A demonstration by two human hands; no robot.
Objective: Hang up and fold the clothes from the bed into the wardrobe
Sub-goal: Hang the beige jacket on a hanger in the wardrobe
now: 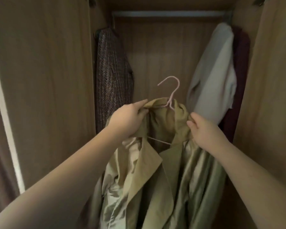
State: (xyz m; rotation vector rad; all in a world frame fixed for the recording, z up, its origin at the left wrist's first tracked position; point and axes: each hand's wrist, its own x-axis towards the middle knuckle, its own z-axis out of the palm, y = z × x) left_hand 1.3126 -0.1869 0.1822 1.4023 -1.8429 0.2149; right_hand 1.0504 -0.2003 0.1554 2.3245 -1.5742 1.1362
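Observation:
An olive-tan coat (149,182) with a shiny lining hangs on a pink wire hanger (171,91), held up inside the open wardrobe. My left hand (125,121) grips the coat's left shoulder by the collar. My right hand (205,131) pinches the right shoulder. The hanger's hook points up, free, well below the metal rail (168,14) at the top of the wardrobe. The hanger's lower bar shows between the lapels.
A dark knitted garment (112,76) hangs at the rail's left end. A pale beige garment (215,76) and a dark red one (241,63) hang at the right. Between them the rail is bare. The wooden wardrobe doors (45,80) stand open on both sides.

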